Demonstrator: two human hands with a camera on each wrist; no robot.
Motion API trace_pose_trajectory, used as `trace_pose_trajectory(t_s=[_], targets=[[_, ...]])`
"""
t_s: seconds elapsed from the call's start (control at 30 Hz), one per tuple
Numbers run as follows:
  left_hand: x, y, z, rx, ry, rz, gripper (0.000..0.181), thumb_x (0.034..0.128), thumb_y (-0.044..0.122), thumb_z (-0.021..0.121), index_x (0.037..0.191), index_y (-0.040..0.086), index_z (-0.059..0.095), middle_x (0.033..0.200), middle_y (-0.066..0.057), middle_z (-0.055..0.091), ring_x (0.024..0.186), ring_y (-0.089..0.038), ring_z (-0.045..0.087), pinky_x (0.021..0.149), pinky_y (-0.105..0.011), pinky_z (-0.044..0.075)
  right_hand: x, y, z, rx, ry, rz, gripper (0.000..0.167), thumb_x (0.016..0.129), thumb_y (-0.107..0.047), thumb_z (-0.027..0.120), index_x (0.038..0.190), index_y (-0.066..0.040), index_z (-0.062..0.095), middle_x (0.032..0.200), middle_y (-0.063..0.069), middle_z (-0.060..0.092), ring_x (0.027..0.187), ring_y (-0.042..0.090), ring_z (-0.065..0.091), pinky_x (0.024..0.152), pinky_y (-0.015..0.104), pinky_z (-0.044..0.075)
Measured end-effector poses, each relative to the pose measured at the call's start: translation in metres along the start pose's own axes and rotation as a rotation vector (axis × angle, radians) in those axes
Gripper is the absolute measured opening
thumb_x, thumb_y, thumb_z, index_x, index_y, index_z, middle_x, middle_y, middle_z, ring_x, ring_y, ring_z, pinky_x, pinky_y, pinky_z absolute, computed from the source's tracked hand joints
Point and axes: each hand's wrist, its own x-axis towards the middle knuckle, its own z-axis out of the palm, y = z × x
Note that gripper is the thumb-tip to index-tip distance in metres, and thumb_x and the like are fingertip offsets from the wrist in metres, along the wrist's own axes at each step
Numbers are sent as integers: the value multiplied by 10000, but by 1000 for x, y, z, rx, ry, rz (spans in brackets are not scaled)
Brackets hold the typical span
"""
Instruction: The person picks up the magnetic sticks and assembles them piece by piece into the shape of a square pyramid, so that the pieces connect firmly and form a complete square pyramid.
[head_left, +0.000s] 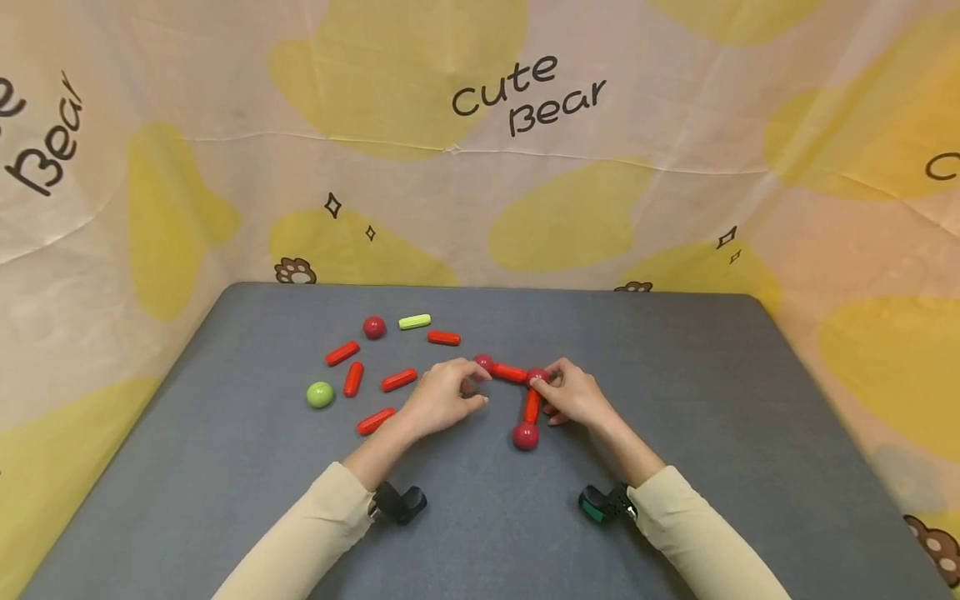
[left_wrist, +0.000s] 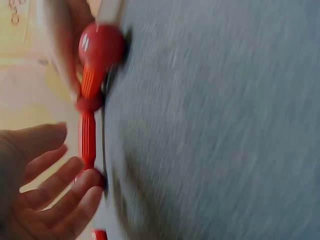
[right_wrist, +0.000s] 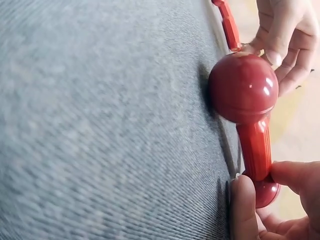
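Three red balls are joined by two red rods in a bent chain on the grey table. The right hand [head_left: 576, 395] pinches the chain at its corner ball [head_left: 537, 377]; in the right wrist view its thumb and finger lie on either side of that ball and the rod [right_wrist: 255, 150]. The near end ball [head_left: 526, 436] rests below. At the far-left end ball [head_left: 483, 362], the left hand [head_left: 444, 395] has its fingers spread loosely; the left wrist view shows them around that end, gripping nothing, with the connecting rod [left_wrist: 87, 140] beyond.
Several loose red rods [head_left: 399, 380] lie left of the left hand, one partly behind its wrist. Farther back are a red ball [head_left: 374, 327] and a yellow-green rod [head_left: 415, 322]. A green ball [head_left: 320, 395] sits at the left. A patterned cloth hangs behind the table [head_left: 675, 333].
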Motion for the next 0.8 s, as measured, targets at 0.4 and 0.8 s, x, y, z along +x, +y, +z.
trace_pose_trajectory(t_s=[0.4,0.8], targets=[[-10,21,24,29,-125,0,491,701,415,767,1063,105,649,882,9,652,688,-66,574,632,-243,453,-6,-1,4,-27,28,11,339,859,-300,631,1019,-31,501,764,97,618,454,137,584,460,300,512],[-13,20,30,30,-133,18,398,707,300,767,1039,108,664,759,55,580,605,-46,488,523,-203,383,-5,-3,0,-151,49,-30,347,858,-335,622,1025,-43,536,742,56,605,442,130,570,456,278,488]])
